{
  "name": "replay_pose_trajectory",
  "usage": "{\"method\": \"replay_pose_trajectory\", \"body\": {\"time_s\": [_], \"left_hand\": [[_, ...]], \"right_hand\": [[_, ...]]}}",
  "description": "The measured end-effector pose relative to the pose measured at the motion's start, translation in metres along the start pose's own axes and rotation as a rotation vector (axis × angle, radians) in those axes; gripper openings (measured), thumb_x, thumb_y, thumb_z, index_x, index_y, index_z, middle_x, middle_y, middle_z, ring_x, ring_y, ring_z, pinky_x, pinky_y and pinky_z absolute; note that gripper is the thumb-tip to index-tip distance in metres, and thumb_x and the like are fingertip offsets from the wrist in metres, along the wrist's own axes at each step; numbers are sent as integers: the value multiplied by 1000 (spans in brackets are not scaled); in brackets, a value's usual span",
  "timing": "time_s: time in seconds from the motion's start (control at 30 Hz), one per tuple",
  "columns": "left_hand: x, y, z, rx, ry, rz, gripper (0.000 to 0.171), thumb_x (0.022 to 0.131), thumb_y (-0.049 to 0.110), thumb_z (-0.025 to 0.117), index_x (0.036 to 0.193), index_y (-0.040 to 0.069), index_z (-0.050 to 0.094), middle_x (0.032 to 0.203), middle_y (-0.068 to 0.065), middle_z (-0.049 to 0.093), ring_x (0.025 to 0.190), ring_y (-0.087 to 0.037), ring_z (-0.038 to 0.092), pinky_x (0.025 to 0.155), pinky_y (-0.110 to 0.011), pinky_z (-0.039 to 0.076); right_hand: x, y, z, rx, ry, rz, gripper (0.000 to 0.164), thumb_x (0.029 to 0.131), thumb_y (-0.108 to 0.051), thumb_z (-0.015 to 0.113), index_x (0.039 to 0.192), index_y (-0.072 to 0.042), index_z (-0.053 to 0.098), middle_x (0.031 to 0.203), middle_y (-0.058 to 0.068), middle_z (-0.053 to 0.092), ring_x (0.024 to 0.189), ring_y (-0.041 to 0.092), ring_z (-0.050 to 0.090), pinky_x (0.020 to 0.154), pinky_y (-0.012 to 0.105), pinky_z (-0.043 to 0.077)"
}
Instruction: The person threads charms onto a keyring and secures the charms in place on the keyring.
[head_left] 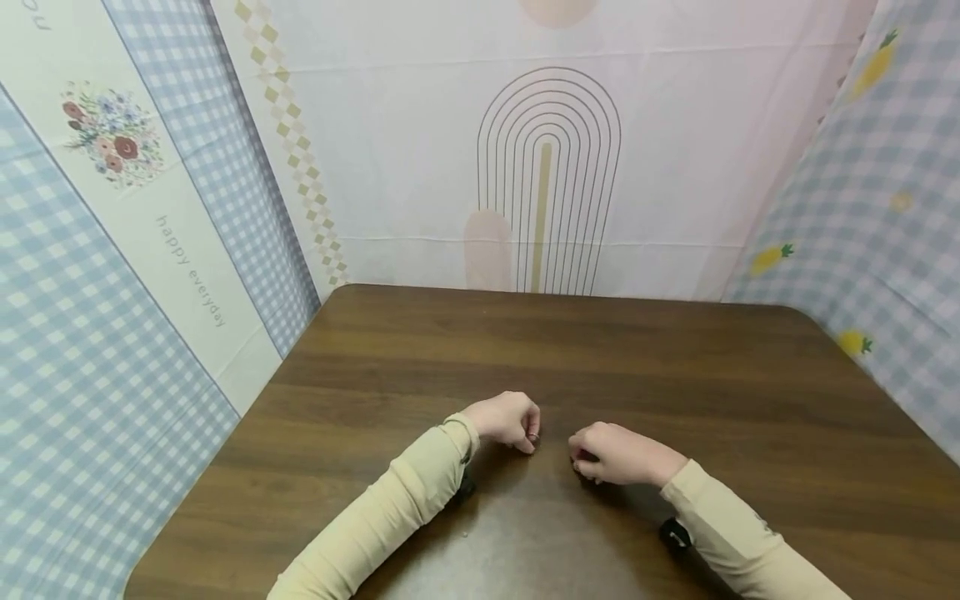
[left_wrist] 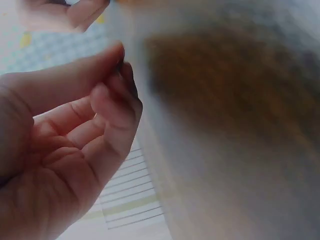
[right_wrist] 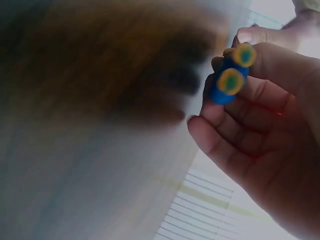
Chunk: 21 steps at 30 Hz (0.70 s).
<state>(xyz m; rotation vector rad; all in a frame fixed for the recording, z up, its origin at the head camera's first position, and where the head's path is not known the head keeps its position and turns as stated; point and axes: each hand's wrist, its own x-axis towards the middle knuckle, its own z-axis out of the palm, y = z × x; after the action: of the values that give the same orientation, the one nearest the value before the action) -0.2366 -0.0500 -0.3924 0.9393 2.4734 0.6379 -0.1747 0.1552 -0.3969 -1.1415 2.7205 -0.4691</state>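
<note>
My left hand (head_left: 507, 419) is low over the middle of the table, its fingers curled and its thumb meeting the fingertips. A thin dark mark shows by those fingertips in the head view; I cannot tell whether anything is pinched there. To its right, a short gap away, my right hand (head_left: 617, 453) holds a small blue piece (right_wrist: 223, 93) with two round yellow-and-green ends. Thumb and fingers pinch it in the right wrist view, where the ends face the camera. From above, the hand hides this piece.
Both hands are over a brown wooden table (head_left: 420, 350). A tiny pale speck (head_left: 464, 534) lies on its near part. Patterned cloth (head_left: 405, 167) hangs behind the table, and checked cloth (head_left: 45, 333) hangs along the sides. Dark wrist camera parts (head_left: 675, 533) show under the sleeves.
</note>
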Motion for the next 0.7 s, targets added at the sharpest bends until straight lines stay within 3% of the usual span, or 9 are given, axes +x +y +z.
{"method": "replay_pose_trajectory", "body": {"time_s": [0.17, 0.33, 0.53, 0.7], "left_hand": [[-5, 4, -13, -240, -3, 30, 8, 85, 6, 72, 81, 0, 69, 66, -6, 67, 50, -6, 57, 56, -22, 53], [-9, 18, -27, -435, 94, 92, 14, 91, 5, 65, 91, -8, 70, 80, -20, 72, 54, -6, 60, 66, -36, 60], [-19, 39, -46, -686, 189, 127, 20, 92, 6, 64, 97, -13, 68, 68, -5, 66, 55, -7, 60, 65, -39, 60], [-29, 52, -58, -718, 250, 129, 20, 91, 7, 66, 97, -11, 69, 66, -2, 64, 55, -8, 60, 61, -30, 57]], "right_hand": [[0, 0, -16, 36, 139, -25, 16, 91, -2, 58, 77, -10, 62, 64, -10, 56, 56, -7, 47, 53, 15, 43], [5, -3, -44, 35, 308, -16, 14, 91, -3, 60, 82, -13, 64, 69, -9, 58, 60, -6, 47, 56, 18, 44], [3, -15, -73, -19, 536, -76, 16, 88, 0, 66, 86, -16, 65, 73, -9, 59, 62, -4, 48, 58, 19, 46], [3, -23, -81, -163, 703, -178, 18, 81, 1, 73, 85, -16, 66, 74, -10, 58, 69, 1, 47, 67, 24, 42]]}}
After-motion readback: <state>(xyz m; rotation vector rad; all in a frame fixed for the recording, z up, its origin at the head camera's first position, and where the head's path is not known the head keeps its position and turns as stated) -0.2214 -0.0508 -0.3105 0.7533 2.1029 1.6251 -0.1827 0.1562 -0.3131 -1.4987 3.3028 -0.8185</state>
